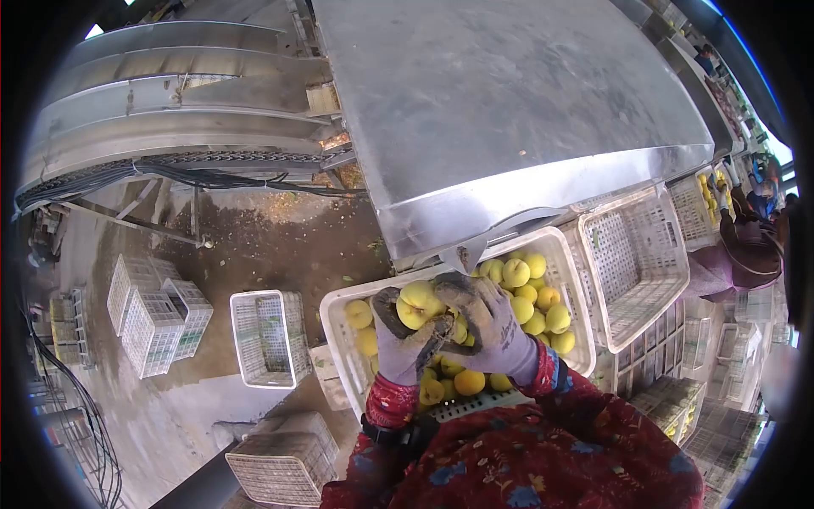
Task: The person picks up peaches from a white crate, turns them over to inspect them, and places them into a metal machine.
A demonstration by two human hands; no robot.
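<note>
My left hand [400, 343], in a dirt-stained grey glove, is closed around a yellow peach [418, 304] above a white plastic crate [337, 307]. Close beside it is my right hand [493, 327], gloved the same way. Its fingers are curled, the thumb near the left thumb; what they hold, if anything, I cannot make out. Yellow peaches [532, 297] lie in the crate under and around both hands. Just beyond the fingers a small metal bracket [462, 257] juts from the edge of a steel table [526, 110].
An upright crate [636, 263] leans at the right, near another person [738, 259]. On the wet floor at left stand a crate [270, 339] and several stacked crates [153, 318]. Another crate [284, 462] lies at lower left. Black cables [229, 176] run along the metal frame.
</note>
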